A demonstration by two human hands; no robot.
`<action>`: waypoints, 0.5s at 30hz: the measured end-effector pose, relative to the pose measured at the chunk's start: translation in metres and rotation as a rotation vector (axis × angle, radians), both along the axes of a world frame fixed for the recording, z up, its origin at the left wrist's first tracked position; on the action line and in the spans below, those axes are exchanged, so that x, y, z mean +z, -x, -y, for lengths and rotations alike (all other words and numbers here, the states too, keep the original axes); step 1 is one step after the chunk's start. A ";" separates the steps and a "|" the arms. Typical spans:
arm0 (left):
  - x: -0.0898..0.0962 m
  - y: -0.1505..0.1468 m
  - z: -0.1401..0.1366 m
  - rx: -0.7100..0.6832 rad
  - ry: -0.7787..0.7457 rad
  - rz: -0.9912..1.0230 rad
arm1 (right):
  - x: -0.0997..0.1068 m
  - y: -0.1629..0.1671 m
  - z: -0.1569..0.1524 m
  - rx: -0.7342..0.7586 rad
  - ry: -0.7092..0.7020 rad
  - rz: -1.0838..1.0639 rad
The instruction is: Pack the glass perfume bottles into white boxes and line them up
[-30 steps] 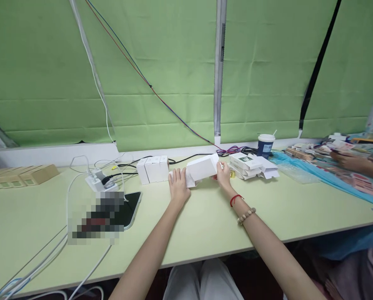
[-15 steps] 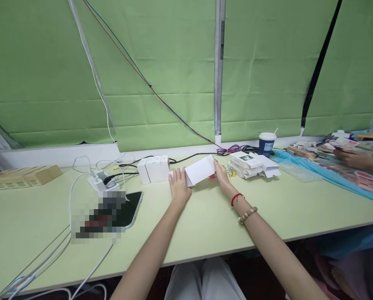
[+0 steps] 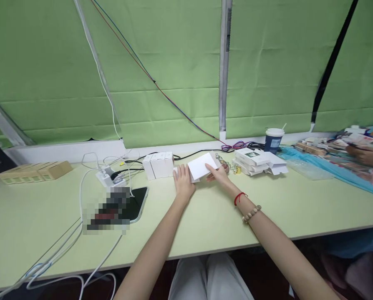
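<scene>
A small white cardboard box (image 3: 201,166) lies tilted between my two hands, just above the table. My right hand (image 3: 218,176) pinches its right part, thumb on the upper face and fingers underneath. At the left end, my left hand (image 3: 184,185) grips the box, its fingers over a white part that is mostly covered. Left of my left hand, several white boxes (image 3: 158,165) stand upright in a row. Past my right hand lie small shiny gold and clear pieces (image 3: 235,168), too small to name, beside a stack of flat white boxes (image 3: 250,159).
A power strip (image 3: 107,178) with cables and a phone (image 3: 139,202), partly blurred out, lie on the left. Brown boxes (image 3: 36,171) sit farther left. A lidded cup (image 3: 273,141) stands at the back right. Another person's hand (image 3: 364,156) is over clutter at far right.
The box's free face has tipped flatter, and my right thumb now lies on top of it. The shiny pieces behind my right hand show more. The whole view has shifted slightly.
</scene>
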State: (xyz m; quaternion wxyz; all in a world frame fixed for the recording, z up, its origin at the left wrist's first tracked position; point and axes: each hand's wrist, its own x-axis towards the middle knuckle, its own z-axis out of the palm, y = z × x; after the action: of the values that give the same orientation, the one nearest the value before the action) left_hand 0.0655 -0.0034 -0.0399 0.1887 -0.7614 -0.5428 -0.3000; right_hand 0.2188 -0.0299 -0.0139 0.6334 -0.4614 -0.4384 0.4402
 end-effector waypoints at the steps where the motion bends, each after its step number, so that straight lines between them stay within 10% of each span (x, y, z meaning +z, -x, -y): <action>1: 0.000 0.000 0.000 -0.004 -0.001 0.002 | 0.000 0.000 0.000 -0.027 0.008 0.004; 9: 0.003 0.000 -0.005 0.007 -0.027 0.009 | 0.001 -0.008 -0.007 -0.068 -0.002 0.142; 15: 0.002 0.002 -0.006 0.021 -0.029 0.014 | 0.005 -0.021 -0.001 0.393 0.127 0.240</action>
State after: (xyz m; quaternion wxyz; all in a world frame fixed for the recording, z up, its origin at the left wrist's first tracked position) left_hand 0.0638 0.0030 -0.0374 0.1992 -0.7508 -0.5475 -0.3111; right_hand 0.2394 -0.0291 -0.0086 0.4486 -0.4551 -0.5633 0.5238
